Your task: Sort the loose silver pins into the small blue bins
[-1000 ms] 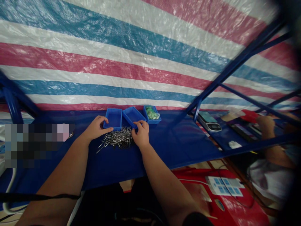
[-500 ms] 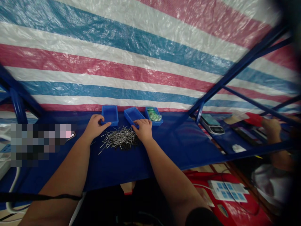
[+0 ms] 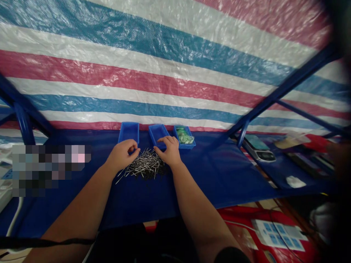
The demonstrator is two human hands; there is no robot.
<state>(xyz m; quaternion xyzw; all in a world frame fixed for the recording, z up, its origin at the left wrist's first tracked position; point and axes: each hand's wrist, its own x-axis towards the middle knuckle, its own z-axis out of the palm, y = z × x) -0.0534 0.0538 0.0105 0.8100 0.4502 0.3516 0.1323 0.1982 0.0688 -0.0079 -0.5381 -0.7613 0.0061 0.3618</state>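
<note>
Thin silvery metal pins or nails, their exact kind unclear, lie in a loose pile (image 3: 146,164) on the blue tabletop. My left hand (image 3: 122,155) is at the pile's left edge, fingers curled and thumb tip close to the fingertips. Whatever it may pinch is too small to make out. Over the near edge of the middle blue tray (image 3: 157,132) rests my right hand (image 3: 170,150), its thumb and fingers apart and the thumb beside the pile. The left blue tray (image 3: 130,132) stands just beyond my left hand.
A third blue tray (image 3: 188,145) holds green items in clear plastic. On the right are a digital scale (image 3: 259,148) and a crumpled white piece (image 3: 295,182). Blue metal bars (image 3: 282,87) frame the bench, with a striped tarp (image 3: 164,76) behind.
My left hand has moved right, from the left tray to the pile, and its fingers have curled in. The middle tray sits straighter. The whole view has shifted slightly.
</note>
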